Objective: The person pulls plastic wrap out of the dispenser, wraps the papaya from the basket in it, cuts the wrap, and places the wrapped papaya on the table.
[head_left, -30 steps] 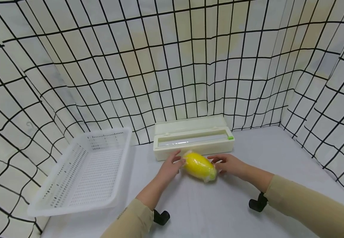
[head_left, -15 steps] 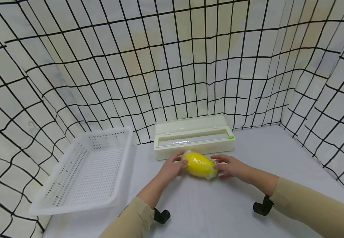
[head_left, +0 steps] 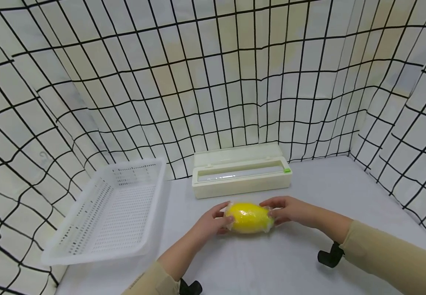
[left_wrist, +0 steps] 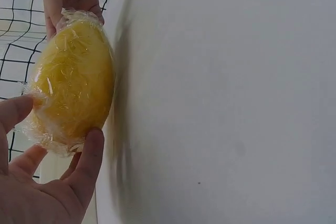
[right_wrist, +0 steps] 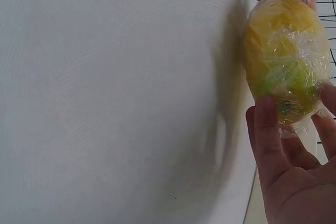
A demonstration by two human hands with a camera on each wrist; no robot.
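An oval yellow fruit (head_left: 250, 218), wrapped in wrinkled clear film, lies crosswise between my hands over the table. Its greenish end shows in the right wrist view, toward my right hand (right_wrist: 296, 182). My left hand (head_left: 209, 223) grips the fruit's left end, thumb on the near side and fingers around the tip. At the other end, my right hand (head_left: 290, 211) holds the fruit between thumb and fingers. In the left wrist view the wrapped fruit (left_wrist: 76, 77) appears close to the tabletop, with a shadow beside it; whether it touches the surface I cannot tell.
Behind the fruit stands a cream cling film dispenser (head_left: 242, 186), lid raised, a roll inside and a green slider (head_left: 287, 170) at its right end. A white perforated basket (head_left: 148, 213) sits at the left. Black-grid netting (head_left: 213, 82) surrounds the white table (head_left: 264, 266).
The fruit has come toward me, away from the dispenser, and turned to lie more level. My right fingers have closed further round its right end, and both hands moved with it.
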